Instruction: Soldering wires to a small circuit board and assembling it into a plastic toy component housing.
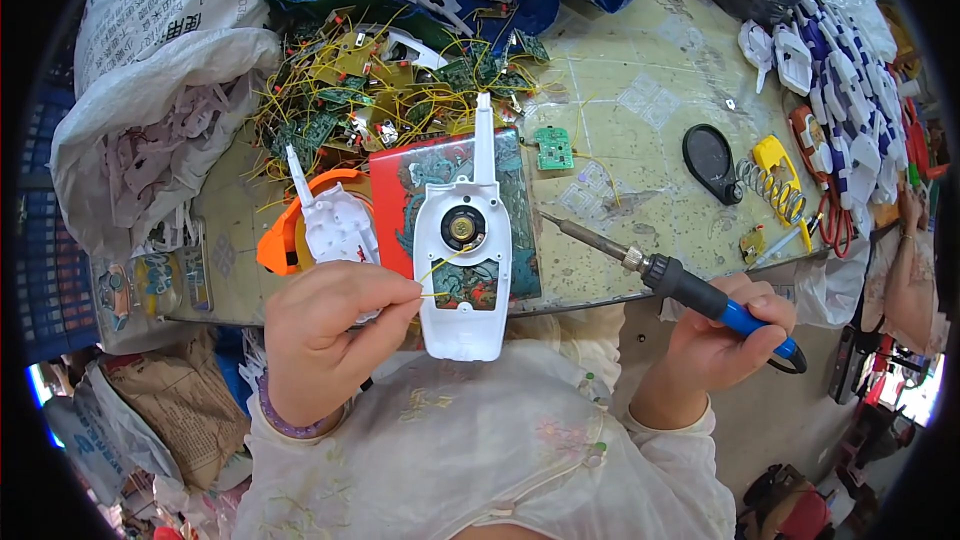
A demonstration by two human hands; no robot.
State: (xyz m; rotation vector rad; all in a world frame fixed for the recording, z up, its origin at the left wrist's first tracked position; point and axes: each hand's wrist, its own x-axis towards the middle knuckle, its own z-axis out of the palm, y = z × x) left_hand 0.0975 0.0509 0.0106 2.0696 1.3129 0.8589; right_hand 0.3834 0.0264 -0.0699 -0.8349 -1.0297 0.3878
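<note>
A white walkie-talkie shell half (465, 335) lies in front of me, antenna pointing away, open side up. A round black speaker (463, 229) with a gold centre is set in it, and thin yellow wire (440, 261) runs from the speaker toward the shell's left edge. At that edge my left hand (325, 325) is closed, thumb and forefinger pinching the yellow wire. Off to the right, my right hand (715, 340) grips a blue-handled soldering iron (690, 290). Its tip points left, a little apart from the shell.
Beneath the shell is a red-edged patterned board (400, 180). A second white shell (338, 225) rests by an orange object (285, 245). Wired circuit boards (350, 90) are heaped behind; one green board (553, 148) lies separately. Rightward are a spring iron stand (775, 175), scissors (835, 225) and another person's arm (905, 260).
</note>
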